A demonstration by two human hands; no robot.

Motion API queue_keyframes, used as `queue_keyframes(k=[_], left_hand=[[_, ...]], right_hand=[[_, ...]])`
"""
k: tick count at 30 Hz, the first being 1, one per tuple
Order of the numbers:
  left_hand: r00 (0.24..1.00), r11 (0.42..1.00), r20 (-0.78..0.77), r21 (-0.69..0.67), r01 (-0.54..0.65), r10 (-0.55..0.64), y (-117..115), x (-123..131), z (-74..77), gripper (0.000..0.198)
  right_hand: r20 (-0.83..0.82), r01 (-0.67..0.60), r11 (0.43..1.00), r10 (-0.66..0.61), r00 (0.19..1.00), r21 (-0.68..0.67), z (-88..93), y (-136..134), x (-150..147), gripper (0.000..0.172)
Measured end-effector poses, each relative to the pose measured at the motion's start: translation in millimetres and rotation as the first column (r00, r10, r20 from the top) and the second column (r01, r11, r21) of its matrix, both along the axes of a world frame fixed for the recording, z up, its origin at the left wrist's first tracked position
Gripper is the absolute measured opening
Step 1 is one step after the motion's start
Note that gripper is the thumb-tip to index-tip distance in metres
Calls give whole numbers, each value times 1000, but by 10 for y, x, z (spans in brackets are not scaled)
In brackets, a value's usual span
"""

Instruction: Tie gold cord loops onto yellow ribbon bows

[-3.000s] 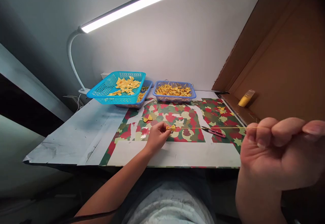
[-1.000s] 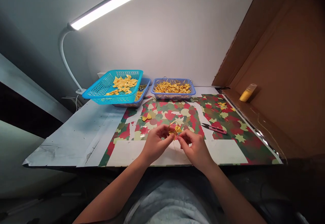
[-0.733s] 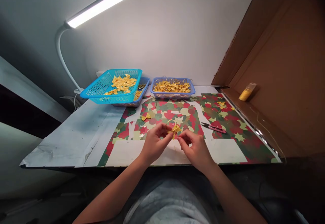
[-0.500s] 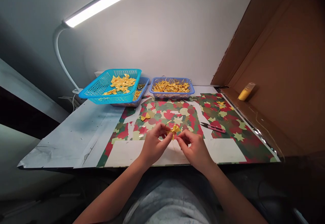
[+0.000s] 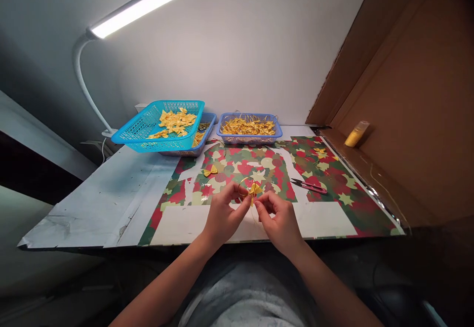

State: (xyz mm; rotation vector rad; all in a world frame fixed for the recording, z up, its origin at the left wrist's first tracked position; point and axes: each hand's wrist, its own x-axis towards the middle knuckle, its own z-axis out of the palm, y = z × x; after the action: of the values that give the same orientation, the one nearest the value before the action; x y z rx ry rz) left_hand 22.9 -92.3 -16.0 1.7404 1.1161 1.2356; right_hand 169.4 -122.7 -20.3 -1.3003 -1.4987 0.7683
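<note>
A left hand [image 5: 226, 212] pinches a small, satiny yellow bow [image 5: 255, 189] with a thin golden cord [image 5: 240, 182] looped up, a right hand [image 5: 277, 214] close beside it with fingertips pressed together, anything between them hidden from me, over a glossy red-and-green patterned sheet [image 5: 237, 159], pink-handled, dark-bladed snips [image 5: 314, 187] lying farther right and a bright-blue rectangular plastic basket [image 5: 159, 144] behind.

This looks like a small craft workspace, though whether in a home or a workshop cannot be told. The surface [image 5: 96, 203] backs onto a plain wall [image 5: 259, 60], with baskets [image 5: 159, 144] heaped with yellow and gold bows [image 5: 176, 122] along its far edge. A bright lamp [image 5: 159, 7] rises by the far left corner. Worn patterned paper [image 5: 237, 158] covers much of it; snips [image 5: 310, 186] lie toward the right edge, beyond which stands brown cardboard [image 5: 411, 85]. Near the front edge, the left hand [image 5: 226, 213] pinches another bow [image 5: 255, 189], plainly handwork.
</note>
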Motion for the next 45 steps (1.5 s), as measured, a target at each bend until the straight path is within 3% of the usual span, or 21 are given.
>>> queue_keyframes(k=[7, 26, 45], left_hand=[[999, 999, 23, 41, -32, 31, -4, 16, 16, 11], [980, 996, 193, -79, -29, 44, -24, 68, -97, 19], [997, 998, 54, -43, -50, 52, -3, 29, 12, 16]], right_hand=[[-64, 9, 1000, -9, 998, -7, -3, 1, -50, 19], [-200, -1, 1000, -5, 980, -28, -48, -18, -119, 19], [-213, -23, 1000, 24, 977, 8, -67, -15, -127, 22]])
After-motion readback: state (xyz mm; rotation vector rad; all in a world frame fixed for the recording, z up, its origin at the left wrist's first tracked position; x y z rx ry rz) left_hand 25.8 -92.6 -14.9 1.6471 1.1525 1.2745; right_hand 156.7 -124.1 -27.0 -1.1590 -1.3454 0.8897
